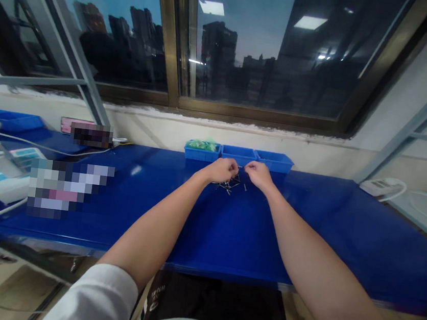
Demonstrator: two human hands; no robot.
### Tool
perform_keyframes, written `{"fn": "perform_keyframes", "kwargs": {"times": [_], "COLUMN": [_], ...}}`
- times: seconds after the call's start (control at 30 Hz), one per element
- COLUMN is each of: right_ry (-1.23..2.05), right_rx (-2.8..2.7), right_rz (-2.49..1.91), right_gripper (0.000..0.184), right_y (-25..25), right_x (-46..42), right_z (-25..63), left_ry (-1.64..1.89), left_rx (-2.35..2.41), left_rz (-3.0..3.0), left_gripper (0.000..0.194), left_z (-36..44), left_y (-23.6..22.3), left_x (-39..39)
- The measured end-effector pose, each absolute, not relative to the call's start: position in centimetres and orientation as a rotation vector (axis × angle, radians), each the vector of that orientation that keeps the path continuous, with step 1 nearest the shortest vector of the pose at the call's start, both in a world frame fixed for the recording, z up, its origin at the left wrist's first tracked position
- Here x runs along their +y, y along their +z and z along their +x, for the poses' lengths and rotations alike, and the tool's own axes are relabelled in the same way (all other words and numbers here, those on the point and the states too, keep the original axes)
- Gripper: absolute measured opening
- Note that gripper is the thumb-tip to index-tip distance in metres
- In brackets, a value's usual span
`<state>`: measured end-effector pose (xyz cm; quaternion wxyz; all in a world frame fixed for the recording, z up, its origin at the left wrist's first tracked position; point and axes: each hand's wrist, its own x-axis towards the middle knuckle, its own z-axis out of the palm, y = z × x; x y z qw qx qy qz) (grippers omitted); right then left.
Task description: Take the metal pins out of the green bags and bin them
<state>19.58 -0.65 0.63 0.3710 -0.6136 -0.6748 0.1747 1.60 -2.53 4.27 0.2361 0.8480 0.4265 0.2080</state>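
One long blue counter fills the middle of the frame, under a dark window across the top. Three blue bins in a row at the counter's back edge, upper centre: left bin with green plastic inside, middle bin, right bin. Two bare hands just in front of the bins: left hand centre, right hand slightly right of it, apart from each other. Both grips narrow, fingertips bent close together; can't tell if either holds anything, too small. Pile of thin pieces, maybe screws, lies on the counter at frame centre, just below the left hand, partly hidden by it; pieces point various ways. One loose piece sits right of the pile, below the right fingertips; right hand nearer, long axis roughly up-down in frame, slight tilt.
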Motion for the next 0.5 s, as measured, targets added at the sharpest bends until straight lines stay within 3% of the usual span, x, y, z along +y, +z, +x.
{"fn": "perform_keyframes", "kwargs": {"times": [0.1,0.27,0.5], "right_ry": [0.738,0.982,0.961], "right_rx": [-1.690,-1.615,-1.599], "right_rz": [-1.376,-1.260,-1.250], "right_gripper": [0.023,0.021,0.020], "right_y": [0.7,0.6,0.7], "right_x": [-0.8,-1.3,-1.4], "right_z": [18.8,18.4,18.6], "left_ry": [0.856,0.967,1.068], "left_rx": [1.249,1.212,1.199], "left_rz": [2.427,2.445,2.411], "left_gripper": [0.014,0.011,0.015], "left_z": [1.7,1.8,1.9], "left_y": [3.3,1.9,1.4], "left_x": [-1.8,-1.1,-1.0]}}
